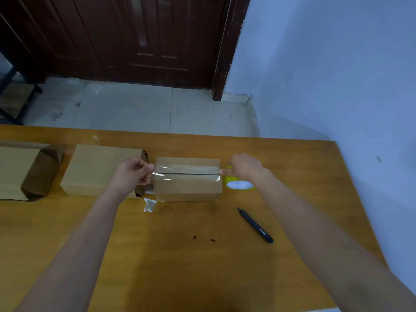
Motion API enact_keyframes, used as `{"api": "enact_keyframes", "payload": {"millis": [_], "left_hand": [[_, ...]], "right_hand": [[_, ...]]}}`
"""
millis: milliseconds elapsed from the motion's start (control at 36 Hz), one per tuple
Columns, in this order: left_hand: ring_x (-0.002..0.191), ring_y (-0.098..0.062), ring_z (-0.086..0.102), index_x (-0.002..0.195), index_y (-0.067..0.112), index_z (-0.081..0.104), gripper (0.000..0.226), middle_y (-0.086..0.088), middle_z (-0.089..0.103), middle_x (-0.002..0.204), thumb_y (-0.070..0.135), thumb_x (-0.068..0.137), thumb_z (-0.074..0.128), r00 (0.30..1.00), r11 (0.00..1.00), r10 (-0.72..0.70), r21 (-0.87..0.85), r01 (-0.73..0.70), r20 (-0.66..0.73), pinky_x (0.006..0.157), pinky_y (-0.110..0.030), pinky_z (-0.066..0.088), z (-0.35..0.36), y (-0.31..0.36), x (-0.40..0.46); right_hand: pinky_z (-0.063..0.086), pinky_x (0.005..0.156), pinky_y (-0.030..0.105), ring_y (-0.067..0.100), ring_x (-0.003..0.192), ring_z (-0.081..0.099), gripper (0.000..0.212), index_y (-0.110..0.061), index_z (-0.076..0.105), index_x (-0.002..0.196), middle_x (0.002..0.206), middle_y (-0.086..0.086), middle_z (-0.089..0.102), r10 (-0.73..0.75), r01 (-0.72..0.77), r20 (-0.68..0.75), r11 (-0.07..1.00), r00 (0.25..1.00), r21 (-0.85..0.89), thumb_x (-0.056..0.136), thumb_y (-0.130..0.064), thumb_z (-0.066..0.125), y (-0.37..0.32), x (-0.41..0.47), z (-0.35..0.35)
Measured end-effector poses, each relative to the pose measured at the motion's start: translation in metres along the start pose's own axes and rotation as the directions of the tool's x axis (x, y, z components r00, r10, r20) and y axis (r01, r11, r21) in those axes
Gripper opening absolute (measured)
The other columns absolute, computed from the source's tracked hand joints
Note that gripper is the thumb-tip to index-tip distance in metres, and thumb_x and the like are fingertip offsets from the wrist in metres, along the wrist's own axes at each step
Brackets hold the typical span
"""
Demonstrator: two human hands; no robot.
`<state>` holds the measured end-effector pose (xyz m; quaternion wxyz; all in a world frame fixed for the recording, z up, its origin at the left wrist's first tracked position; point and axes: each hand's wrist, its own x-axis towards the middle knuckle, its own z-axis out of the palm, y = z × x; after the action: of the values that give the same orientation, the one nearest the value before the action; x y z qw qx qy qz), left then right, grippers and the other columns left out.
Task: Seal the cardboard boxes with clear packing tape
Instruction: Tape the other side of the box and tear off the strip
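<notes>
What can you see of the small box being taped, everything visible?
The small cardboard box is plain brown, closed, lying flat on the wooden table right of two flattened boxes. Its top flaps meet at a dark lengthwise seam. A strip of clear tape stretches over that seam, not clearly pressed down. The left hand pinches the tape's free end past the box's left edge; the right hand holds the tape roll at its right end. A loose tape scrap lies at its front left corner.

I see three plain tan cardboard boxes (188, 188) on an orange-brown wooden counter (180, 255). The tape roll (239, 184) is yellow with a white core, the pen (255, 225) black, the door (126, 37) dark reddish-brown, the wall (337, 64) pale blue.
</notes>
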<state>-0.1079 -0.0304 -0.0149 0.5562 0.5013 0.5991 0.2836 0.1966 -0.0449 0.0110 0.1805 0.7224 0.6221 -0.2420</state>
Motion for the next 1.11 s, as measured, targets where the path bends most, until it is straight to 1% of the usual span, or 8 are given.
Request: {"api": "enact_keyframes", "payload": {"millis": [250, 389, 528, 667, 750, 861, 944, 1111], "left_hand": [[0.054, -0.018, 0.05, 0.081, 0.002, 0.053, 0.014, -0.009, 0.056, 0.068, 0.008, 0.094, 0.056, 0.998, 0.997, -0.028, 0.072, 0.032, -0.061, 0.058, -0.029, 0.047, 0.007, -0.003, 0.0], [0.055, -0.021, 0.049, 0.075, 0.008, 0.051, 0.021, -0.008, 0.055, 0.067, 0.007, 0.096, 0.052, 0.995, 0.992, -0.048, 0.114, 0.059, -0.092, 0.059, -0.032, 0.045, 0.011, -0.005, 0.003], [0.058, -0.021, 0.051, 0.077, 0.009, 0.051, 0.02, -0.007, 0.057, 0.069, 0.01, 0.097, 0.05, 0.993, 0.982, -0.032, 0.18, 0.052, -0.111, 0.062, -0.033, 0.044, 0.015, -0.008, 0.002], [0.058, -0.023, 0.05, 0.087, 0.003, 0.052, 0.015, -0.008, 0.055, 0.068, 0.009, 0.099, 0.045, 0.986, 0.973, -0.019, 0.223, 0.056, -0.164, 0.055, -0.028, 0.042, 0.025, -0.012, 0.001], [0.055, -0.023, 0.048, 0.09, 0.004, 0.051, 0.015, -0.008, 0.052, 0.066, 0.007, 0.1, 0.041, 0.977, 0.961, -0.047, 0.257, 0.1, -0.207, 0.05, -0.026, 0.036, 0.033, -0.016, 0.002], [0.071, -0.029, 0.054, 0.093, 0.004, 0.055, 0.015, -0.014, 0.057, 0.077, 0.009, 0.099, 0.042, 0.972, 0.938, -0.038, 0.328, 0.114, -0.231, 0.064, -0.036, 0.043, 0.037, -0.019, 0.005], [0.073, -0.029, 0.053, 0.095, 0.005, 0.056, 0.015, -0.014, 0.057, 0.08, 0.012, 0.099, 0.043, 0.972, 0.936, -0.08, 0.318, 0.149, -0.22, 0.064, -0.034, 0.041, 0.038, -0.018, 0.007], [0.087, -0.038, 0.058, 0.103, 0.002, 0.06, 0.023, -0.023, 0.063, 0.096, 0.016, 0.099, 0.043, 0.966, 0.913, -0.113, 0.36, 0.194, -0.234, 0.074, -0.041, 0.047, 0.038, -0.014, 0.012]], "right_hand": [[0.039, 0.066, 0.031, 0.024, 0.086, 0.054, 0.056, -0.007, 0.06, 0.108, 0.104, 0.009, 0.063, 0.006, -0.006, 0.014, 1.0, 1.0, 0.001, 0.09, -0.059, 0.049, 0.001, 0.001, 0.001], [0.042, 0.068, 0.031, 0.026, 0.098, 0.059, 0.061, -0.01, 0.058, 0.121, 0.111, 0.009, 0.063, 0.004, -0.005, 0.023, 1.0, 1.0, 0.005, 0.089, -0.06, 0.048, 0.002, 0.004, 0.002], [0.042, 0.068, 0.031, 0.027, 0.095, 0.059, 0.06, -0.009, 0.06, 0.119, 0.108, 0.01, 0.064, -0.005, 0.005, 0.02, 1.0, 1.0, 0.018, 0.09, -0.06, 0.048, 0.002, 0.004, 0.002], [0.044, 0.07, 0.031, 0.028, 0.099, 0.059, 0.06, -0.011, 0.058, 0.122, 0.111, 0.01, 0.064, -0.005, 0.004, 0.031, 0.999, 1.0, 0.036, 0.089, -0.061, 0.048, 0.003, 0.006, 0.005], [0.042, 0.068, 0.031, 0.028, 0.092, 0.058, 0.059, -0.006, 0.059, 0.113, 0.107, 0.011, 0.063, -0.008, 0.007, 0.028, 0.999, 1.0, 0.046, 0.09, -0.06, 0.048, 0.005, 0.004, 0.006], [0.04, 0.066, 0.031, 0.027, 0.09, 0.057, 0.059, -0.006, 0.06, 0.111, 0.104, 0.011, 0.063, -0.018, 0.017, 0.02, 0.998, 1.0, 0.053, 0.09, -0.06, 0.047, 0.006, 0.002, 0.007], [0.041, 0.066, 0.031, 0.028, 0.095, 0.059, 0.059, -0.009, 0.061, 0.114, 0.104, 0.01, 0.064, -0.033, 0.032, 0.016, 0.998, 0.999, 0.052, 0.09, -0.06, 0.046, 0.005, 0.004, 0.008], [0.037, 0.06, 0.03, 0.024, 0.081, 0.053, 0.051, -0.007, 0.056, 0.095, 0.08, 0.004, 0.052, -0.026, 0.025, 0.015, 0.997, 1.0, 0.07, 0.092, -0.056, 0.046, 0.004, 0.003, 0.006]]}}
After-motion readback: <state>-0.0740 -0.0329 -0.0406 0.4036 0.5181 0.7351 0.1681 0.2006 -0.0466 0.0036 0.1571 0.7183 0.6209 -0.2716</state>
